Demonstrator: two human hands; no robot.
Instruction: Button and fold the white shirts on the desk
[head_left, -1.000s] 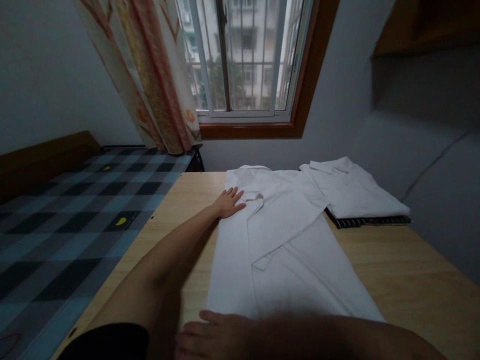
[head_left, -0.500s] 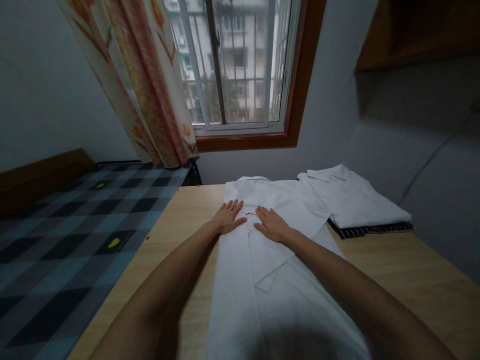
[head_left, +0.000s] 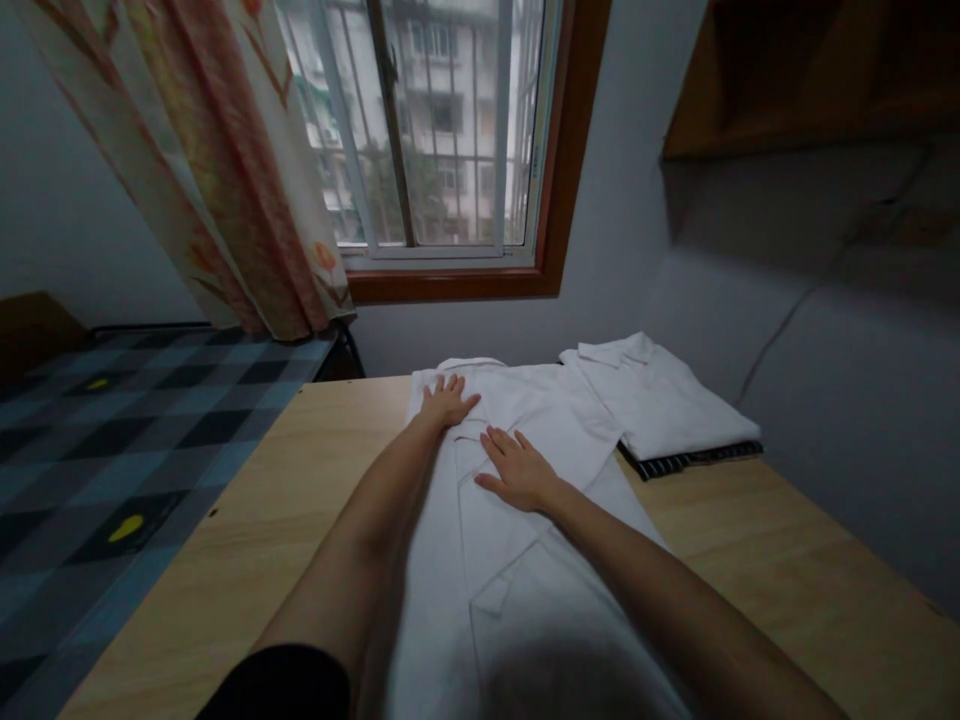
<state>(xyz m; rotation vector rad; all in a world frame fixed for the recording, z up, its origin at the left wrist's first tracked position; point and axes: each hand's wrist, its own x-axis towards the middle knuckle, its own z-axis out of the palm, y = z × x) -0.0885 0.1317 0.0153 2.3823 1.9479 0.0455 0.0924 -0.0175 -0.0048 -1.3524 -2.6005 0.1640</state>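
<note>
A white garment, seemingly a shirt or coat [head_left: 555,400], lies lengthwise on the wooden table [head_left: 300,480], its collar end toward the window. One part of it is folded over the body, leaving a slanting edge and a small corner flap. My left hand [head_left: 448,402] rests flat near the collar end, fingers spread. Closer to me, my right hand [head_left: 519,470] lies open on the folded layer, palm down. Neither hand grips the cloth. The garment's near end runs out of view below a dark blurred shape.
At the table's back right lies a stack of folded white clothes [head_left: 667,405] over a dark striped cloth [head_left: 664,466]. A bed with a checked cover [head_left: 172,440] stands to the left. A window [head_left: 442,150], curtain [head_left: 232,180] and wall shelf [head_left: 810,90] are beyond.
My left hand has slid forward toward the collar end, while the right has shifted nearer to me across the cloth, widening the gap between them. The whole view has turned slightly right.
</note>
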